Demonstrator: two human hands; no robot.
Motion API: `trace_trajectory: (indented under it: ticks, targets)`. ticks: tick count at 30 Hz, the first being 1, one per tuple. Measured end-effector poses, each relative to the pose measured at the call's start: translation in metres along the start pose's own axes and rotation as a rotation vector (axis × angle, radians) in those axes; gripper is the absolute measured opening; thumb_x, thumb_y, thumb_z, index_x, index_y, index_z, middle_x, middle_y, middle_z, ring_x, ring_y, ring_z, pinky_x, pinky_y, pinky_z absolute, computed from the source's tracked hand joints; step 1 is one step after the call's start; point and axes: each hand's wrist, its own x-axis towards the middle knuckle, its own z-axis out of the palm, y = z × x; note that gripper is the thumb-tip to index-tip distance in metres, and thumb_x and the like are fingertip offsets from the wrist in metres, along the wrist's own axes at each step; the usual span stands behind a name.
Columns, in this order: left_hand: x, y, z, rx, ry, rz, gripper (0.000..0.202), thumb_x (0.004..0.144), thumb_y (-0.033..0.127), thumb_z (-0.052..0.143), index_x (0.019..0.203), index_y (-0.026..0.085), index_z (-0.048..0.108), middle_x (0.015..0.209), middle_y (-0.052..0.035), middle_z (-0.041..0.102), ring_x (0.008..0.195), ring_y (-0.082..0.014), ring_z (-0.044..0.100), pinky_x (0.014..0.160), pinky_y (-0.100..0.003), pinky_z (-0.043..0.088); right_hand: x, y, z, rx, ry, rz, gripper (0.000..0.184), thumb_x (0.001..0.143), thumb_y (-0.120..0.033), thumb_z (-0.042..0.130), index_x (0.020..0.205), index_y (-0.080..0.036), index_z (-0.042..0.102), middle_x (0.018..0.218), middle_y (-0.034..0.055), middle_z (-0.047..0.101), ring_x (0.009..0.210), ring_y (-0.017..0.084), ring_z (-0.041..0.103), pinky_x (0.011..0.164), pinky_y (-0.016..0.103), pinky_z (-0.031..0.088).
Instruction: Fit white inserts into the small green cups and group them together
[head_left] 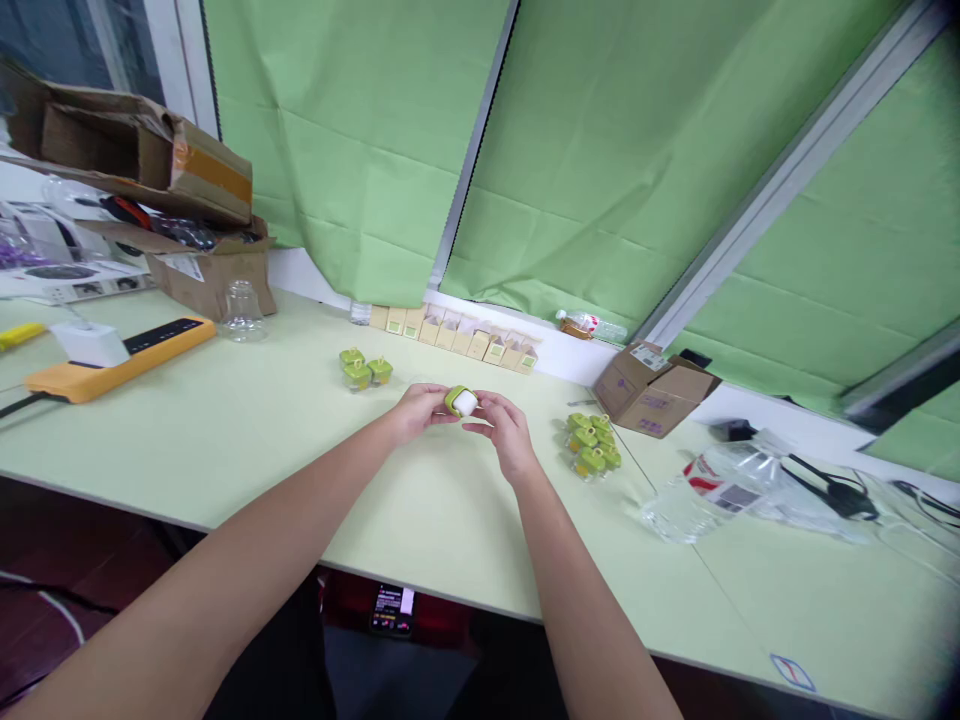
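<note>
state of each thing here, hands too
left hand, holding the green-and-white item
right hand, fingers at the item, grip unclear
left green-lidded containers, lids on
right green-lidded containers, lids on
large bottle, lying on its side
small bottle, lying down
upper-left cardboard box, open
phone, screen lit
power strip, white adapter plugged in
green blinds, lowered

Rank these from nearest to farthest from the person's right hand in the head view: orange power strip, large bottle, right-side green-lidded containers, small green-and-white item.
From the right hand:
1. Small green-and-white item: immediately left.
2. Green-lidded containers: to the right.
3. Large bottle: farther right.
4. Orange power strip: far left.
</note>
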Motion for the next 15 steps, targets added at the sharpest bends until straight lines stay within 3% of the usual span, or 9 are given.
trace_trajectory:
  ticks: [4,7,10,12,15]
  targets:
    - [0.000,-0.007,0.001,0.289,-0.008,0.160,0.025,0.073,0.037,0.075,0.079,0.012,0.073,0.078,-0.0065,0.072,0.070,-0.0169,0.066,0.066,-0.031,0.058,0.000,0.003,-0.001,-0.165,0.006,0.063,0.038,0.074,-0.050,0.071,0.096,-0.020,0.070,0.093,0.0053,0.068,0.081,0.019,0.065,0.066,0.033,0.059]
    - [-0.002,-0.012,0.004,0.596,-0.020,0.331,0.022,0.078,0.036,0.068,0.078,0.014,0.073,0.075,-0.0050,0.071,0.067,-0.0154,0.064,0.063,-0.028,0.055,0.001,0.009,-0.002,-0.258,-0.073,0.123,0.041,0.067,-0.047,0.080,0.095,-0.020,0.070,0.094,0.0045,0.067,0.077,0.017,0.064,0.066,0.033,0.059]
    - [-0.005,-0.008,0.005,0.816,-0.018,0.519,0.020,0.084,0.034,0.061,0.085,0.017,0.073,0.087,-0.0051,0.072,0.078,-0.0162,0.065,0.068,-0.026,0.053,0.002,0.013,-0.003,-0.197,-0.083,0.157,0.040,0.064,-0.044,0.083,0.093,-0.019,0.070,0.091,0.0034,0.067,0.077,0.015,0.063,0.071,0.034,0.060]
    - [-0.006,-0.002,0.001,0.886,0.067,0.641,0.021,0.087,0.034,0.057,0.093,0.019,0.072,0.101,-0.0062,0.071,0.093,-0.0183,0.065,0.077,-0.028,0.054,0.002,0.012,-0.004,-0.098,-0.019,0.185,0.038,0.064,-0.042,0.084,0.089,-0.018,0.069,0.085,0.0019,0.066,0.075,0.014,0.062,0.075,0.034,0.060]
    - [0.000,0.004,-0.014,1.055,0.331,0.756,0.024,0.087,0.033,0.058,0.104,0.020,0.068,0.127,-0.0094,0.060,0.122,-0.0246,0.053,0.105,-0.038,0.044,0.004,0.009,-0.006,0.057,0.091,0.220,0.034,0.064,-0.039,0.083,0.085,-0.018,0.066,0.082,0.0014,0.066,0.076,0.015,0.064,0.077,0.034,0.060]
